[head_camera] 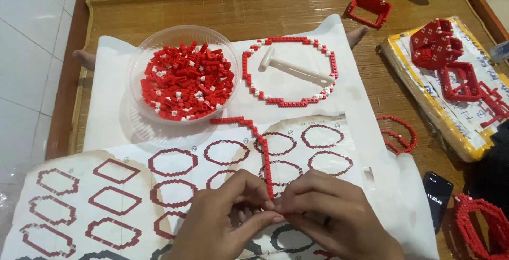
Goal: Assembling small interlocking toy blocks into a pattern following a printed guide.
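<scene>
A: Both hands low in the frame, the left hand and right hand drawn together, fingertips of each pinching the near end of a curved strip of red bricks.

B: Where does the strip run?

A: Up from the fingers across the printed pattern sheet, then it bends left toward the clear bowl of red and white bricks. It's one brick wide, thin and stepped at the bend, mostly red with a few white ones.

B: Looks fragile.

A: I'd say so. Best done with the grip close to the joint, pressing straight down so the long free end doesn't twist or snap off.

B: And the finished one?

A: A closed red and white ring lies beyond, on white paper, with a white hammer-shaped tool inside it.
</scene>
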